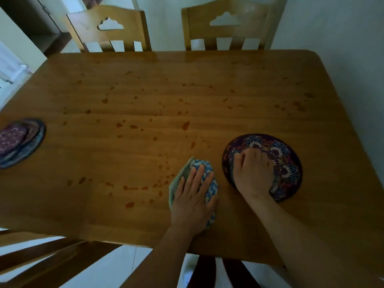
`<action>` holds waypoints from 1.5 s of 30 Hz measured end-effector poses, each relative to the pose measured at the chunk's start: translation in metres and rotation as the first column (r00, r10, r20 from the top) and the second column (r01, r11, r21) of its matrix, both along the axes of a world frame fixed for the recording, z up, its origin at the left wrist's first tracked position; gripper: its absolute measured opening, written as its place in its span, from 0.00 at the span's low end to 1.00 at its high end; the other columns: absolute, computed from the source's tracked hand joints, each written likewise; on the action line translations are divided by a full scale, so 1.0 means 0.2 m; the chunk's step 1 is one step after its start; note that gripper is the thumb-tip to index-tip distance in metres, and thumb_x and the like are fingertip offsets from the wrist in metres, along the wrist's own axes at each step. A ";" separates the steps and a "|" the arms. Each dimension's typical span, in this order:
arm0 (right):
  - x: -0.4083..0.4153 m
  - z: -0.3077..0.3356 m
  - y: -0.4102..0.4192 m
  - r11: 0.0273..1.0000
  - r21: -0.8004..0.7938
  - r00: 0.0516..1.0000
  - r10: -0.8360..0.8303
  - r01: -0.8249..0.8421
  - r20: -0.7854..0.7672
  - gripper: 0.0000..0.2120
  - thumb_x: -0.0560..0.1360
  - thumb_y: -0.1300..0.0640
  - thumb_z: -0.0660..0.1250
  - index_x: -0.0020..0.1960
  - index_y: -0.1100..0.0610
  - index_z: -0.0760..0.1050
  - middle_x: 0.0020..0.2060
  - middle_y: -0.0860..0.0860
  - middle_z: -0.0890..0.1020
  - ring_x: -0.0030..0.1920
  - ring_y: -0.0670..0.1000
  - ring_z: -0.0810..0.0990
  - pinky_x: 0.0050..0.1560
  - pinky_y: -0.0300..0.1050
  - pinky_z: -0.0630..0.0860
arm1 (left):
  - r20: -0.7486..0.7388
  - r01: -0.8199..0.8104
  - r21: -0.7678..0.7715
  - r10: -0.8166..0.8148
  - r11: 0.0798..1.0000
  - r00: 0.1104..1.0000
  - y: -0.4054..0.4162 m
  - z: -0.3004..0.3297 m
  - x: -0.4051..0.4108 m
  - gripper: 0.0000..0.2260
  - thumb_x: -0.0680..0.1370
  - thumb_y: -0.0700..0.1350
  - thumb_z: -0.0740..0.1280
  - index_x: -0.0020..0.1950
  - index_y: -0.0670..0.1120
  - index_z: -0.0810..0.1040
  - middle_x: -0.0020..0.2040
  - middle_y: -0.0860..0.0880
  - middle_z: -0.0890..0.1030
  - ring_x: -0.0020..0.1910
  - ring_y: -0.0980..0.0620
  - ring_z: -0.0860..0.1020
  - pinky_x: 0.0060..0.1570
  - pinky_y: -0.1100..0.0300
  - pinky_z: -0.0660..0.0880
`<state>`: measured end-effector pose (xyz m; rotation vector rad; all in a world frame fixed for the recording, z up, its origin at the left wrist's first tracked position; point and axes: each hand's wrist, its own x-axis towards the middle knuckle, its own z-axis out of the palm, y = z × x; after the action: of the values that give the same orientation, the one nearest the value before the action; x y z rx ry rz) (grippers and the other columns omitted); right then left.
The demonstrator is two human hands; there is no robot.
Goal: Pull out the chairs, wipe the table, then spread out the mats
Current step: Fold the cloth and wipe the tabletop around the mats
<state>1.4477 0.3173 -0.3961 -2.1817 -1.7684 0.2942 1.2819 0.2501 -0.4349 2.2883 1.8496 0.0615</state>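
In the head view, a honey-coloured wooden dining table (187, 96) is seen from above, its top spotted with many small reddish-brown stains (185, 125). The left hand (192, 201) is laid flat, fingers spread, on a folded blue-and-white checked cleaning cloth (208, 173) near the table's front edge; the cloth is pressed down rather than gripped, apparently so that it can be pushed across the stains. Just beside the cloth, a round purple-and-blue patterned mat (288, 167) lies on the table, and the right hand (252, 169) is clenched over its near part, knuckles up; whether the mat's edge is actually pinched cannot be told. The mat is probably being held so it can be shifted clear of the wiping. A stack of similar round dark mats (25, 142) is left at the table's left edge, well apart from the cloth. Two pale wooden chairs with cloud-shaped cut-outs (226, 23) stand at the table's far side. Wiping is judged barely begun, since most stains remain.
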 end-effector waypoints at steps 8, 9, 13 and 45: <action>-0.14 -0.20 0.06 0.997 0.057 0.992 0.047 -0.054 0.121 0.16 0.82 0.55 0.58 0.65 0.62 0.70 0.68 0.63 0.70 0.70 0.64 0.66 0.72 0.60 0.63 | -0.015 0.158 0.016 -0.158 0.987 0.987 0.45 -0.02 -0.08 0.26 0.81 0.59 0.41 0.79 0.58 0.40 0.79 0.57 0.38 0.77 0.57 0.34 0.74 0.55 0.33; -0.14 -0.21 0.06 0.996 0.071 0.993 0.045 -0.053 0.111 0.15 0.82 0.55 0.58 0.65 0.63 0.70 0.68 0.63 0.71 0.70 0.64 0.66 0.71 0.60 0.64 | -0.017 0.149 0.011 -0.149 0.989 0.989 0.51 -0.02 -0.08 0.26 0.82 0.59 0.42 0.79 0.58 0.40 0.79 0.57 0.38 0.77 0.57 0.34 0.75 0.54 0.34; -0.13 -0.23 0.07 0.993 0.105 0.995 0.049 -0.058 0.082 0.14 0.82 0.56 0.57 0.64 0.62 0.70 0.67 0.62 0.71 0.69 0.63 0.66 0.69 0.60 0.66 | 0.007 0.085 -0.033 -0.085 0.996 0.996 0.73 0.01 -0.12 0.25 0.83 0.58 0.44 0.80 0.56 0.41 0.80 0.55 0.38 0.77 0.56 0.36 0.76 0.53 0.36; -0.14 -0.20 0.06 0.995 0.086 0.995 0.052 -0.059 0.080 0.15 0.81 0.55 0.56 0.64 0.61 0.70 0.68 0.60 0.70 0.71 0.62 0.64 0.69 0.58 0.68 | 0.044 -0.214 -0.144 0.222 0.966 0.974 0.88 0.04 -0.42 0.27 0.83 0.59 0.46 0.79 0.56 0.40 0.79 0.55 0.36 0.77 0.54 0.35 0.75 0.51 0.38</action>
<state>1.4200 0.3299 -0.4371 -2.1119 -1.8492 0.1421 1.1979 0.4254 -0.4261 1.9636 2.0001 0.0324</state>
